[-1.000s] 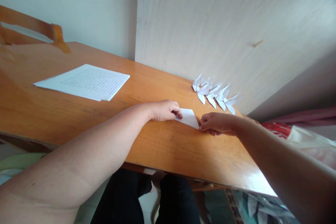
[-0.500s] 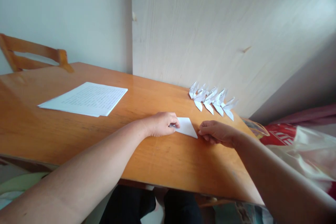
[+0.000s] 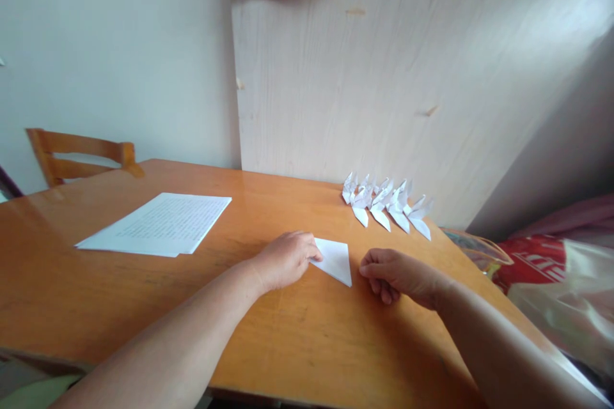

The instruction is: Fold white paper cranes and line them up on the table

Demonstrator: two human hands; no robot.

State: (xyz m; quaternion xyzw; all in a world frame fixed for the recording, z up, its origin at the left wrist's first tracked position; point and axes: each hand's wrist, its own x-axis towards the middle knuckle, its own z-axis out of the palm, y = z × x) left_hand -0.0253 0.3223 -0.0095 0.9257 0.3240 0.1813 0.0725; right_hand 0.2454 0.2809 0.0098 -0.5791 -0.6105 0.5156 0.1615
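A small folded piece of white paper lies on the wooden table, one corner pointing toward me. My left hand grips its left end between thumb and fingers, which cover that part. Just right of the paper, apart from it, is my right hand, its fingers curled in and thumb against the forefinger; nothing shows in it. Several folded white paper cranes stand in rows behind the hands, near the table's far right edge.
A stack of printed sheets lies on the left of the table. Beyond it stands a wooden chair. A pale board rises behind the table. Red and white bags sit off the right edge.
The view has tilted up, so a fruit picture now shows at the top. The folded paper has turned slightly in my left hand, and my right hand sits a little farther from it.
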